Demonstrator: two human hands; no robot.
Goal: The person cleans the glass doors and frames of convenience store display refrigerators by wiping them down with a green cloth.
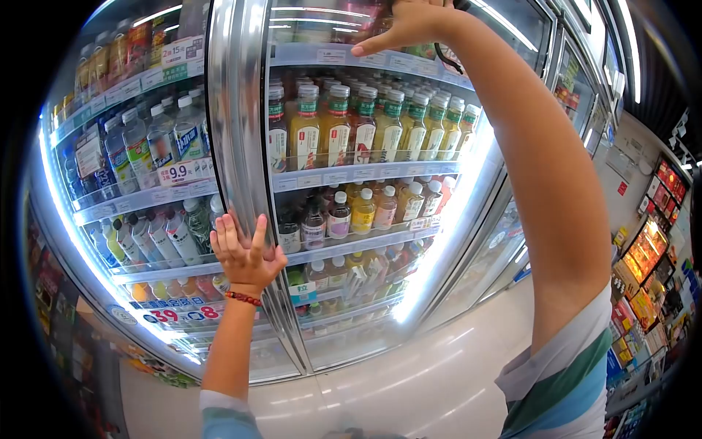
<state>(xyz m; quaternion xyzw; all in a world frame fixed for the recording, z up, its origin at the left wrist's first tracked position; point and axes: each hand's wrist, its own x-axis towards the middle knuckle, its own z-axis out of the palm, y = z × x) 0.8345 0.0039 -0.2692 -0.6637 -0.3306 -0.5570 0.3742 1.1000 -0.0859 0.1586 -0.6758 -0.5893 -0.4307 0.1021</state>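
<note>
To your left, drink bottles (188, 132) stand on lit shelves above a 9.9 price sign (180, 173). Your left hand (247, 254) is spread wide at the metal door frame (241, 110), which blocks part of the shelves. Further right are rows of tea-coloured bottles (337, 132); your right hand (418, 23), thumb out, is cut off above, its grip unclear.

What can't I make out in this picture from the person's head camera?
All in the head view:
- Fingers of the right hand: cut off by the top edge, so whether they hold anything is unclear.
- Small shelf labels: print too small to read.
- Store goods at far right: too small and blurred to identify.
</note>
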